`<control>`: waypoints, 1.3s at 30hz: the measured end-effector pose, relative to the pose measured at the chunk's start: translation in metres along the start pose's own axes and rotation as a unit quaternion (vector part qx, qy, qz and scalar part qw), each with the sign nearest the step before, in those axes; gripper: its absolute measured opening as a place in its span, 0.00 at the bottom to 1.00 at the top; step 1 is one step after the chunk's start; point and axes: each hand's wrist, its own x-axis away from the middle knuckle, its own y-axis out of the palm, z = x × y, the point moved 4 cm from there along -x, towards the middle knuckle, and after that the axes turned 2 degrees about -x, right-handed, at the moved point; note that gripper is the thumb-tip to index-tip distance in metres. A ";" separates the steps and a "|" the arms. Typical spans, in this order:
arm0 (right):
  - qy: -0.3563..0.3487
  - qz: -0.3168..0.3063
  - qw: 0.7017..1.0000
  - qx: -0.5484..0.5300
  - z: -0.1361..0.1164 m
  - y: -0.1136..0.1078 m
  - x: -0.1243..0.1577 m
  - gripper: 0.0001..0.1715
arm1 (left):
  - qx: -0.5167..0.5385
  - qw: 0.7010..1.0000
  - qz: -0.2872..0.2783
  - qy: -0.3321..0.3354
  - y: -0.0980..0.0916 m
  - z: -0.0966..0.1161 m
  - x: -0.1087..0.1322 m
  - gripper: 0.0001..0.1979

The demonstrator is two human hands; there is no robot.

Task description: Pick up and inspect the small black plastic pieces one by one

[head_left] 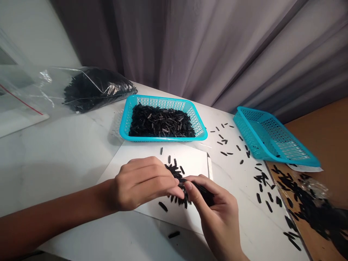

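Note:
My left hand (pixel 148 183) reaches in from the left, thumb and fingers pinched together at the tip of my right thumb. Whatever sits in that pinch is too small and covered to make out. My right hand (pixel 217 206) curls around several small, narrow black pieces (pixel 205 192), its thumb pressing on top of them. Under both hands, a loose pile of the same black pieces (pixel 174 170) lies on a white sheet (pixel 190 154), partly hidden by my fingers. One stray piece (pixel 163 206) rests on the sheet below my left hand.
Behind the sheet stands a turquoise basket (pixel 163 139) filled with black pieces. A clear plastic bag (pixel 100 88) of them lies at back left. Another turquoise basket (pixel 277 136) stands at right, with scattered pieces (pixel 261 177) in front and a dark heap (pixel 320 214) on a brown surface.

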 end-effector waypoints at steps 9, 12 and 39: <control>0.145 -0.002 0.985 -0.091 0.016 0.004 0.000 0.13 | -0.013 0.999 -0.016 -0.027 0.010 -0.002 0.006 0.04; 0.243 -0.038 0.947 -0.205 0.026 0.014 -0.001 0.16 | -0.058 0.998 -0.029 -0.002 0.014 -0.002 0.009 0.04; 0.160 -0.012 0.982 -0.100 0.030 -0.002 -0.010 0.15 | 0.053 0.989 0.033 -0.136 0.008 -0.018 0.001 0.05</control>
